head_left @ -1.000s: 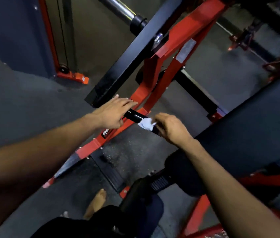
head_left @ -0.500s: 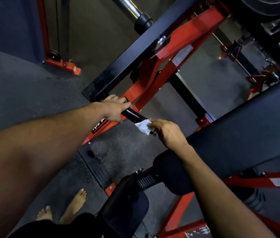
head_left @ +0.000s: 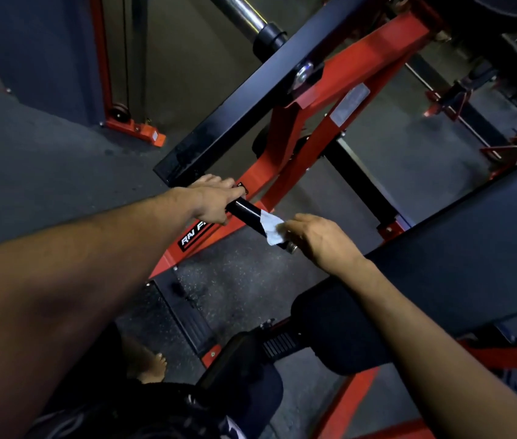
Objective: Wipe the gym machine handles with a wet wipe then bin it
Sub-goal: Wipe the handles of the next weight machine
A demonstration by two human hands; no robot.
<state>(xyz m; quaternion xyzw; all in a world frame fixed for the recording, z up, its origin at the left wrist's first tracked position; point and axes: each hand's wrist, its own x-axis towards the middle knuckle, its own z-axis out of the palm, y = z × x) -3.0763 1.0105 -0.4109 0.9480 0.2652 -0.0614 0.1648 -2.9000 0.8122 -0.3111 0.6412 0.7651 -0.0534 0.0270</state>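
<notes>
the right hand [head_left: 320, 240] pinches the wet wipe [head_left: 272, 229] against the black handle [head_left: 250, 213], and it now sits nearer the handle's free end than a second ago, when it was wrapped tighter round the middle of the bar. more glossy handle shows between the two hands than before. the left hand [head_left: 211, 201] holds the inner end of the handle where it meets the red frame [head_left: 298, 147], fingers curled over it, steadying it much as earlier. the wipe looks loosely draped over the bar, one corner hanging off. by my judgement this stroke is nearly run out at the tip, so this handle is close to done; other handles and binning remain
</notes>
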